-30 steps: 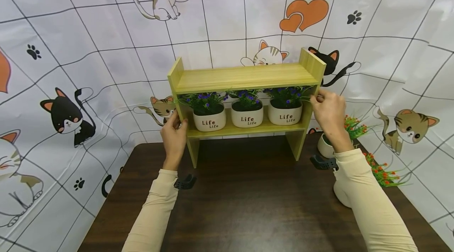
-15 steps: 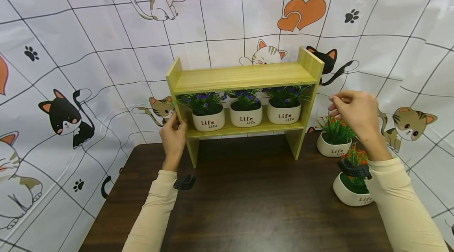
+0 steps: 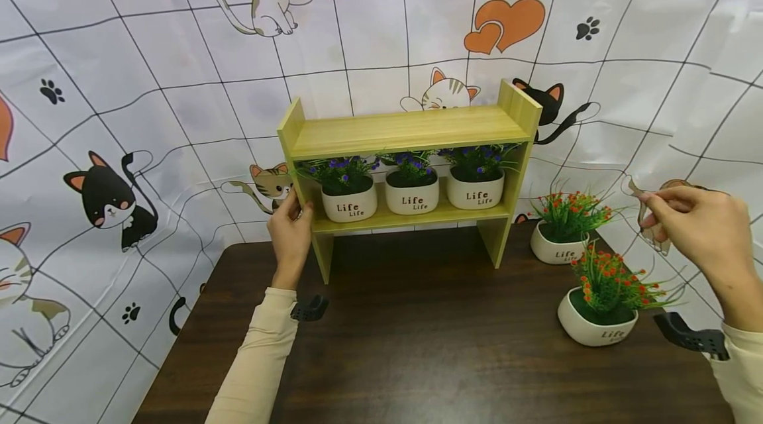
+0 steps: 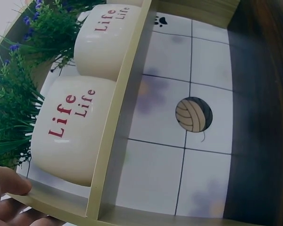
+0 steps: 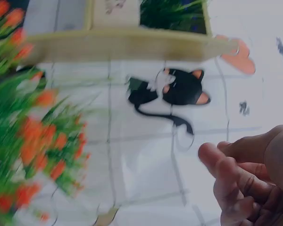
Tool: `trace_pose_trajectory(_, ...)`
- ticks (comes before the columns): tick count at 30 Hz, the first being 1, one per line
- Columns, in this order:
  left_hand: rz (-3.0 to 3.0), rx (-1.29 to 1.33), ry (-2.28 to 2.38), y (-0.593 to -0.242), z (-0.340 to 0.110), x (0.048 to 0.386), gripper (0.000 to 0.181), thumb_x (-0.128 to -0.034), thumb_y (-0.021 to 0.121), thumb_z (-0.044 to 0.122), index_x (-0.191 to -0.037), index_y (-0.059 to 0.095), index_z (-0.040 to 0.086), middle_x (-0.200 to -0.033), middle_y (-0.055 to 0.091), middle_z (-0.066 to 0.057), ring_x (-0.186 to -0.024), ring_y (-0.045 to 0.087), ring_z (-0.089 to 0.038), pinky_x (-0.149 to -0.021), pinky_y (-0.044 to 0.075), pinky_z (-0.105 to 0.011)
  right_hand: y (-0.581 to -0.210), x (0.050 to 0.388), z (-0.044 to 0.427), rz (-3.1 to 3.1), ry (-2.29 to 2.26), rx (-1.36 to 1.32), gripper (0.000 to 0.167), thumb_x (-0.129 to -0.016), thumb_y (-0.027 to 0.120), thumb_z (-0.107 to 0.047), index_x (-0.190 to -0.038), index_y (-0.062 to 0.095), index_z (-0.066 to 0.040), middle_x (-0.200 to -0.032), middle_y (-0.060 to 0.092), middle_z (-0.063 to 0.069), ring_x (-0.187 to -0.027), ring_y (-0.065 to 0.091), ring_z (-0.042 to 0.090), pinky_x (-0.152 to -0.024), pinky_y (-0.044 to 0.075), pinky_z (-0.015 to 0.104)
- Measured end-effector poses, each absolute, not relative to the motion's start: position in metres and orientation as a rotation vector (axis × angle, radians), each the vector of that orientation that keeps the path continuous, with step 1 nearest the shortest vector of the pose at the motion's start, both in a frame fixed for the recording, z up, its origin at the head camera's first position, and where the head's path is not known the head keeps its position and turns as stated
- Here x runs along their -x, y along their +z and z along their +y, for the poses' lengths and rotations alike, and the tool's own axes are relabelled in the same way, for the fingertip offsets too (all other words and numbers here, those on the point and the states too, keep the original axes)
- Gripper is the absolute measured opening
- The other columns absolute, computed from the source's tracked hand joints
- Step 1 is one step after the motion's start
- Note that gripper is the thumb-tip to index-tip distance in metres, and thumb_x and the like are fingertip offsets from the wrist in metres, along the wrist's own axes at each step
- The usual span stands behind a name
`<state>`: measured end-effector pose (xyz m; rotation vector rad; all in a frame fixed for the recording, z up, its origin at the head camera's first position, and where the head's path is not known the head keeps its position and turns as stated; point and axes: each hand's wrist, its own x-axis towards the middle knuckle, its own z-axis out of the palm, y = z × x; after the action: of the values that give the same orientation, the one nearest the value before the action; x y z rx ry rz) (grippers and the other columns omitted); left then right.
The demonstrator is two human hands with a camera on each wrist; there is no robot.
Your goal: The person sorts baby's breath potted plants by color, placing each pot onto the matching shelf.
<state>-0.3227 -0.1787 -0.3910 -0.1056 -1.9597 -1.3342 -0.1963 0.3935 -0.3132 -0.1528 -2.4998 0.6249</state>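
Observation:
A light wooden two-tier shelf [image 3: 411, 129] stands on the brown table against the wall. On its lower board sit three white pots of purple flowers: a left pot [image 3: 348, 205], a middle pot [image 3: 412, 197] and a right pot [image 3: 475, 192]. My left hand [image 3: 290, 235] grips the shelf's left side panel; in the left wrist view its thumb [image 4: 12, 181] lies on the inner side, beside the nearest pot [image 4: 70, 127]. Away at the right, my right hand [image 3: 703, 228] is in the air with loosely bent fingers and nothing visible in them, apart from the shelf.
To the right of the shelf, a white pot of orange flowers [image 3: 560, 248] is on the table [image 3: 429, 344]. Nearer stands a second such pot [image 3: 597, 324], just left of my right hand. Behind everything hangs a wall sheet [image 3: 381, 33] printed with cats and grid lines.
My right hand has left the shelf's right side panel and moved right, past the orange flower pots, uncovering them. The left hand stays on the left panel, and the shelf is where it was.

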Motion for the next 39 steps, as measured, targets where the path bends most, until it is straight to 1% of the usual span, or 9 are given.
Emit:
trace_pose_trajectory(7, -1.959, 0.101, -1.349, -0.39, -0.179, 0.322, 0.046, -0.0997, 0.067, -0.002, -0.146, 0.065, 0.003, -0.129, 0.074, -0.023, -0.119, 0.074, -0.034, -0.094, 0.06, -0.033, -0.343, 0.183, 0.424, -2.5, 0.667, 0.188, 0.042, -0.112, 0.052, -0.019, -0.121, 0.063, 0.02, -0.056, 0.044, -0.044, -0.044, 0.043, 0.001, -0.045, 0.032, 0.026)
trace_pose_trajectory(12, -1.959, 0.101, -1.352, -0.391, -0.179, 0.322, 0.047, -0.0992, 0.067, -0.002, -0.146, 0.064, 0.002, -0.127, 0.074, -0.025, -0.118, 0.075, -0.035, -0.088, 0.053, -0.014, -0.365, 0.18, 0.443, -2.418, 0.794, 0.177, 0.035, -0.108, 0.052, -0.008, -0.117, 0.06, 0.025, -0.056, 0.038, -0.046, -0.04, 0.039, -0.003, -0.042, 0.032, 0.019)
trace_pose_trajectory(15, -1.959, 0.101, -1.357, -0.391, -0.179, 0.322, 0.046, -0.0994, 0.067, -0.002, -0.145, 0.065, 0.002, -0.127, 0.074, -0.025, -0.118, 0.075, -0.035, -0.087, 0.053, -0.013, -0.381, 0.179, 0.457, -2.384, 0.921, 0.143, 0.026, -0.107, 0.05, -0.004, -0.102, 0.075, -0.006, -0.06, 0.045, -0.04, -0.04, 0.044, -0.005, -0.041, 0.035, 0.017)
trace_pose_trajectory(19, -1.96, 0.107, -1.363, -0.391, -0.179, 0.322, 0.046, -0.1001, 0.067, -0.002, -0.146, 0.064, 0.002, -0.129, 0.073, -0.025, -0.12, 0.074, -0.035, -0.093, 0.059, -0.028, -0.405, 0.179, 0.475, -2.412, 1.021, 0.038, 0.035, -0.109, 0.044, 0.0, -0.103, 0.075, -0.014, -0.071, 0.051, -0.036, -0.048, 0.053, -0.007, -0.043, 0.041, 0.018)
trace_pose_trajectory(22, -1.96, 0.108, -1.36, -0.391, -0.179, 0.321, 0.046, -0.1002, 0.067, -0.001, -0.146, 0.064, 0.002, -0.129, 0.073, -0.024, -0.12, 0.074, -0.034, -0.095, 0.06, -0.04, -0.423, 0.18, 0.485, -2.508, 0.92, -0.052, 0.026, -0.106, 0.044, 0.01, -0.118, 0.064, 0.02, -0.078, 0.064, -0.024, -0.06, 0.053, -0.016, -0.049, 0.045, 0.015)
trace_pose_trajectory(26, -1.965, 0.094, -1.354, -0.392, -0.178, 0.322, 0.046, -0.1001, 0.067, 0.0, -0.146, 0.065, 0.003, -0.127, 0.075, -0.023, -0.118, 0.075, -0.034, -0.091, 0.06, -0.028, -0.44, 0.18, 0.49, -2.702, 0.763, -0.072, 0.029, -0.1, 0.056, 0.011, -0.127, 0.061, 0.019, -0.093, 0.076, 0.019, -0.074, 0.048, -0.024, -0.058, 0.047, 0.013)
trace_pose_trajectory(28, -1.964, 0.092, -1.357, -0.392, -0.178, 0.322, 0.046, -0.1002, 0.067, 0.0, -0.146, 0.065, 0.004, -0.127, 0.075, -0.023, -0.118, 0.075, -0.034, -0.088, 0.056, -0.017, -0.447, 0.179, 0.49, -2.816, 0.778, -0.068, 0.038, -0.098, 0.059, 0.008, -0.135, 0.057, 0.017, -0.112, 0.071, 0.037, -0.081, 0.059, -0.014, -0.063, 0.052, 0.019)
trace_pose_trajectory(32, -1.957, 0.109, -1.383, -0.393, -0.178, 0.322, 0.047, -0.1003, 0.066, -0.001, -0.147, 0.063, 0.003, -0.129, 0.073, -0.024, -0.12, 0.074, -0.035, -0.084, 0.049, -0.006, -0.463, 0.179, 0.487, -2.994, 0.939, -0.041, 0.069, -0.094, 0.065, 0.002, -0.154, 0.034, 0.017, -0.131, 0.059, 0.046, -0.094, 0.068, 0.009, -0.071, 0.056, 0.033)
trace_pose_trajectory(39, -1.952, 0.109, -1.397, -0.395, -0.179, 0.323, 0.048, -0.1004, 0.066, 0.0, -0.148, 0.063, 0.005, -0.13, 0.073, -0.025, -0.12, 0.074, -0.035, -0.082, 0.048, -0.003, -0.489, 0.179, 0.484, -2.95, 1.16, -0.155, 0.091, -0.09, 0.08, -0.007, -0.155, 0.023, 0.022, -0.131, 0.068, -0.005, -0.099, 0.046, -0.024, -0.078, 0.047, 0.015)
